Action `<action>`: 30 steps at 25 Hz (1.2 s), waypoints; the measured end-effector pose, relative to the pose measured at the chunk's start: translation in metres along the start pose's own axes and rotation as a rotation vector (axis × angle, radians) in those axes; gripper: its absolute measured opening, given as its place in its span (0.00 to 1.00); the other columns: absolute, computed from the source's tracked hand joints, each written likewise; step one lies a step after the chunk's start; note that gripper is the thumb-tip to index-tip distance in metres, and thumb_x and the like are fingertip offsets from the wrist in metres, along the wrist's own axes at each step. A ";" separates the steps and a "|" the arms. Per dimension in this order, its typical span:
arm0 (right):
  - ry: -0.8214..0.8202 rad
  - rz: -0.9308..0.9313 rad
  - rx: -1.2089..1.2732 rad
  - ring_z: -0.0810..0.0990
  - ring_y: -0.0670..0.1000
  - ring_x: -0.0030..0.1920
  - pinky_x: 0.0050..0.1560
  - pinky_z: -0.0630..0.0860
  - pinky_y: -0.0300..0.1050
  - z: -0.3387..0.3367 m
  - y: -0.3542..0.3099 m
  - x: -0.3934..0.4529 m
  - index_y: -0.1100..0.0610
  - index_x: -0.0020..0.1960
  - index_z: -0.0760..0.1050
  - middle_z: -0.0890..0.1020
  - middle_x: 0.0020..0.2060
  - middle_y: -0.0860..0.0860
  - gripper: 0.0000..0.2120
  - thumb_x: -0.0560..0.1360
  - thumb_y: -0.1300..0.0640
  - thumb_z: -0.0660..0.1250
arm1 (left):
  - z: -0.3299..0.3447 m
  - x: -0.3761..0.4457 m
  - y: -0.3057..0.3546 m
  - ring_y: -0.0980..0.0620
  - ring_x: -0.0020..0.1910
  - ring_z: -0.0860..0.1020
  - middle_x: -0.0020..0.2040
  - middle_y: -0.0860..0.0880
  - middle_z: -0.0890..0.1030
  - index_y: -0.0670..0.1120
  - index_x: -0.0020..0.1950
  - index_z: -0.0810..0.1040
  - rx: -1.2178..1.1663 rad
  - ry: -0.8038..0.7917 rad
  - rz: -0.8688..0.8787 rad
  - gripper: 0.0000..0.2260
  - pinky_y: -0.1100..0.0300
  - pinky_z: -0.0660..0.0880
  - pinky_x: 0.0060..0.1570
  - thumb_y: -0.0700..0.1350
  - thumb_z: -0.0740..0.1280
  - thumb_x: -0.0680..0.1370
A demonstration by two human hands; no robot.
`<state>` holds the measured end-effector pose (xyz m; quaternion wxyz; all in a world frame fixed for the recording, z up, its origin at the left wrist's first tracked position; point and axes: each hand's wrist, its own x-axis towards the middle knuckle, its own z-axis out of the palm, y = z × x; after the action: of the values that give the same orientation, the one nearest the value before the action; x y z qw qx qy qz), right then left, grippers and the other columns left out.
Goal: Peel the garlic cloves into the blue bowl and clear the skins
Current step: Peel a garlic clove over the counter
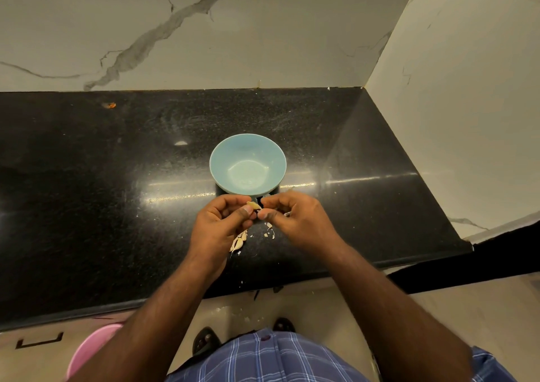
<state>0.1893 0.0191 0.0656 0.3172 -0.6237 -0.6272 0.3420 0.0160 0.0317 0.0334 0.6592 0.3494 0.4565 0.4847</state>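
Skins (270, 233) + cloves (238, 242) under hands

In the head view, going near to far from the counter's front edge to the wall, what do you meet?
Unpeeled garlic cloves with loose skins → left hand and right hand working a garlic clove → blue bowl → bare black counter → marble wall.

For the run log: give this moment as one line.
left hand grips garlic clove | right hand pinches skin | blue bowl empty | skins on counter
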 end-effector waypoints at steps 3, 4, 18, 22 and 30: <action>0.066 -0.026 0.008 0.84 0.43 0.44 0.48 0.83 0.45 0.012 0.000 -0.001 0.52 0.52 0.85 0.86 0.42 0.44 0.05 0.78 0.54 0.72 | -0.001 -0.001 0.001 0.49 0.41 0.81 0.45 0.39 0.85 0.42 0.51 0.83 -0.005 -0.034 -0.018 0.10 0.61 0.80 0.43 0.42 0.75 0.71; 0.080 -0.025 0.014 0.84 0.43 0.42 0.46 0.83 0.45 0.012 0.001 0.000 0.53 0.51 0.85 0.86 0.40 0.44 0.05 0.78 0.55 0.72 | -0.002 0.000 0.001 0.50 0.39 0.80 0.45 0.39 0.84 0.42 0.50 0.83 0.008 -0.031 -0.014 0.10 0.61 0.80 0.41 0.42 0.75 0.71; -0.099 0.524 0.743 0.81 0.48 0.33 0.37 0.75 0.42 0.007 -0.015 0.004 0.61 0.46 0.82 0.85 0.36 0.55 0.04 0.78 0.64 0.69 | 0.000 -0.003 -0.001 0.47 0.46 0.85 0.47 0.40 0.86 0.37 0.51 0.82 -0.070 -0.018 0.042 0.07 0.60 0.83 0.47 0.29 0.70 0.75; -0.090 0.530 0.714 0.79 0.48 0.32 0.35 0.74 0.42 0.008 -0.014 0.004 0.60 0.45 0.81 0.82 0.33 0.53 0.06 0.79 0.64 0.67 | 0.000 -0.003 0.000 0.45 0.47 0.85 0.47 0.39 0.87 0.38 0.49 0.83 -0.020 -0.019 0.016 0.07 0.59 0.83 0.49 0.30 0.72 0.74; -0.076 0.588 0.637 0.77 0.48 0.31 0.34 0.73 0.41 0.012 -0.015 0.005 0.60 0.45 0.80 0.79 0.33 0.52 0.06 0.80 0.61 0.66 | -0.003 -0.004 0.003 0.43 0.50 0.86 0.47 0.41 0.87 0.40 0.50 0.84 0.187 -0.025 0.105 0.09 0.53 0.82 0.54 0.30 0.74 0.73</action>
<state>0.1704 0.0243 0.0710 0.3594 -0.6339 -0.2972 0.6170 0.0121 0.0291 0.0358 0.6031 0.4389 0.4724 0.4696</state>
